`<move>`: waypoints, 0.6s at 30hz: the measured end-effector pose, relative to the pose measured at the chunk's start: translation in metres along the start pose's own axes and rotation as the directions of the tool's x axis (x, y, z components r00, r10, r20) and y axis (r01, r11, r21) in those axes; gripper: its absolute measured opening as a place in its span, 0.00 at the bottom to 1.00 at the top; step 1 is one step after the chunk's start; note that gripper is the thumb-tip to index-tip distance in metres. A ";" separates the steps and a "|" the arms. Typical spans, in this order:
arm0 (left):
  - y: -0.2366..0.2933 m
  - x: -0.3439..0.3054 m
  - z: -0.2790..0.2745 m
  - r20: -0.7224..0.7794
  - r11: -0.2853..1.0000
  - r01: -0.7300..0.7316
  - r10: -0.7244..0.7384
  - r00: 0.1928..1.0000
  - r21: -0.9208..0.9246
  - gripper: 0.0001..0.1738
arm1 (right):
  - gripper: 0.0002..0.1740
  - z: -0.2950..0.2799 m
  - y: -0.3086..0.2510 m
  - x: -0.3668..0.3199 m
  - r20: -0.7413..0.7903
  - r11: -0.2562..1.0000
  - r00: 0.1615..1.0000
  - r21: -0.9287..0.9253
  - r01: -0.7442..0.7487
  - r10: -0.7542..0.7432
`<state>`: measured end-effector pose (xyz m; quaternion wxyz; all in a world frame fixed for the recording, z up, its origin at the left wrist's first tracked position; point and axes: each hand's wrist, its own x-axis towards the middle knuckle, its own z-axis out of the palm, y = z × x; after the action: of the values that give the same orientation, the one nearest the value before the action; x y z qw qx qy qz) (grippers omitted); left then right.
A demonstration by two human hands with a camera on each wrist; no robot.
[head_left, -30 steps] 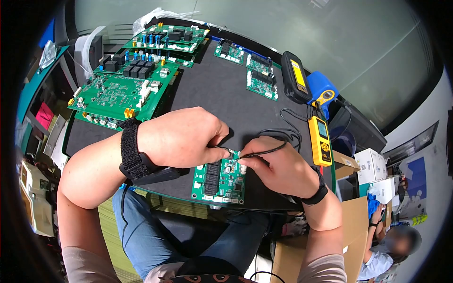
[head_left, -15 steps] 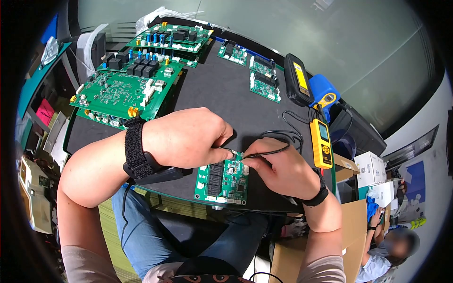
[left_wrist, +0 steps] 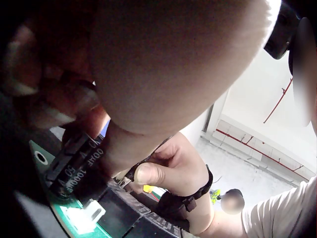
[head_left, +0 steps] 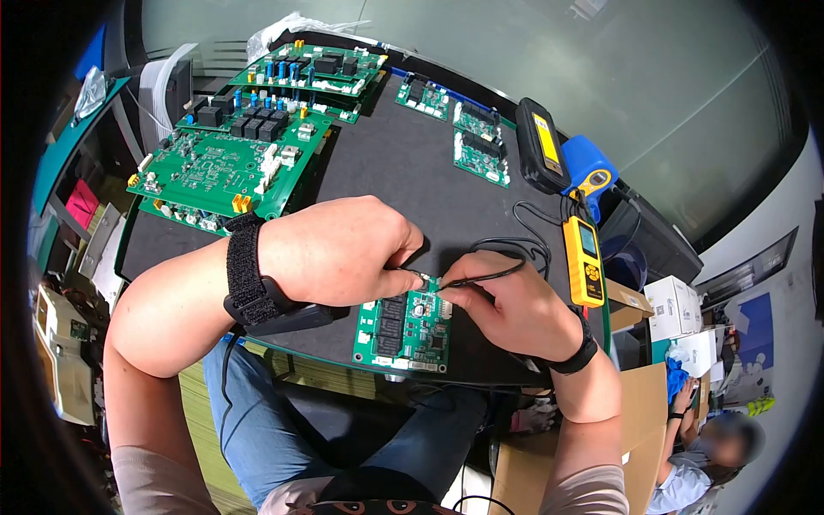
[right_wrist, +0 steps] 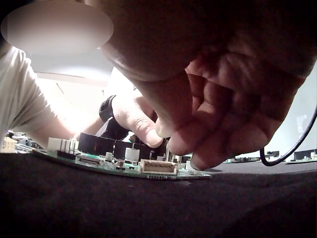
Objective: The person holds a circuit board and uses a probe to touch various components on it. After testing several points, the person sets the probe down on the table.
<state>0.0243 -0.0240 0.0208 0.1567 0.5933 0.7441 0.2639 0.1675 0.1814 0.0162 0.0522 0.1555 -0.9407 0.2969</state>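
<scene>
A green circuit board (head_left: 415, 330) with a row of black relays lies near the table's front edge. In the head view my left hand (head_left: 343, 253) reaches over from the left, its thumb and curled fingers gripping the board's far edge. A black capacitor (left_wrist: 74, 171) marked 1000µF 50V shows beside those fingers in the left wrist view. My right hand (head_left: 506, 305) pinches the end of a black cable (head_left: 485, 278) between thumb and forefinger, close over the board's far right corner. Fingertips hide the cable's tip. A white connector (right_wrist: 158, 166) sits just beside them in the right wrist view.
Large green boards (head_left: 219, 163) are stacked at the left. Several small boards (head_left: 481, 154) lie at the back. On the right are a yellow handheld meter (head_left: 585, 257), a black case (head_left: 539, 146) and a blue tool (head_left: 588, 163). Another person (head_left: 695, 463) is at far right.
Between one second and half a second ago the whole scene shifted slightly in the head view. Both hands keep their places at the board throughout.
</scene>
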 end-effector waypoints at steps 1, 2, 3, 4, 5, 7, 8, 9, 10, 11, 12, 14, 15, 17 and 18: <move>0.000 0.000 0.000 -0.002 1.000 -0.005 0.005 1.000 0.002 0.20 | 0.05 0.000 0.000 0.000 -0.001 1.000 1.000 0.000 0.000 0.000; 0.000 0.000 0.000 -0.002 1.000 -0.005 0.005 1.000 0.002 0.20 | 0.05 0.000 0.001 0.000 -0.001 1.000 1.000 0.004 0.005 -0.005; 0.000 0.000 0.000 0.002 1.000 -0.001 0.001 1.000 0.002 0.20 | 0.06 0.000 0.001 0.000 0.000 1.000 1.000 0.009 0.011 -0.011; 0.001 0.000 -0.001 0.005 1.000 0.004 -0.004 1.000 0.002 0.20 | 0.06 0.000 0.001 0.000 -0.001 1.000 1.000 0.009 0.011 -0.011; 0.001 0.000 -0.001 0.005 1.000 0.004 -0.004 1.000 0.002 0.20 | 0.06 0.000 0.000 0.000 0.003 1.000 1.000 0.008 0.009 -0.009; 0.001 0.000 0.000 0.000 1.000 0.003 -0.003 1.000 0.001 0.20 | 0.06 0.000 0.000 0.000 0.006 1.000 1.000 0.008 0.008 -0.008; 0.001 0.000 0.000 0.000 1.000 0.003 -0.003 1.000 0.000 0.20 | 0.06 0.000 0.000 0.000 0.007 1.000 1.000 0.013 0.005 -0.005; 0.001 0.000 0.000 -0.001 1.000 0.001 -0.001 1.000 0.002 0.20 | 0.06 0.000 0.000 0.000 0.009 1.000 1.000 0.018 0.001 -0.001; 0.001 0.000 0.000 -0.002 1.000 0.000 0.000 1.000 0.004 0.20 | 0.06 0.000 0.000 0.000 0.008 1.000 1.000 0.018 0.001 -0.001; 0.000 0.000 0.000 -0.001 1.000 -0.001 0.001 1.000 0.004 0.20 | 0.05 0.000 0.001 0.000 0.008 1.000 1.000 0.019 -0.002 0.002; 0.000 0.000 0.000 0.002 1.000 0.004 -0.004 1.000 0.002 0.20 | 0.05 0.001 0.001 -0.001 0.007 1.000 1.000 0.020 -0.005 0.005; 0.000 0.001 0.000 0.007 1.000 0.008 -0.008 1.000 0.003 0.20 | 0.05 0.002 0.000 -0.001 -0.013 1.000 1.000 0.013 0.008 -0.008; 0.000 0.001 0.000 0.010 1.000 0.010 -0.010 1.000 0.004 0.20 | 0.05 0.002 0.000 -0.001 -0.030 1.000 0.999 0.004 0.022 -0.022; 0.000 0.001 -0.001 0.016 1.000 0.008 -0.009 1.000 0.008 0.20 | 0.05 0.002 0.000 -0.002 -0.039 1.000 0.999 -0.015 0.017 -0.017; 0.000 0.001 -0.001 0.009 1.000 0.005 -0.005 1.000 0.004 0.21 | 0.05 0.002 0.000 -0.002 -0.044 0.999 0.999 -0.033 0.011 -0.013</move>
<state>0.0239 -0.0231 0.0216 0.1594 0.5932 0.7453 0.2593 0.1696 0.1810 0.0138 0.0771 0.1537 -0.9431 0.2846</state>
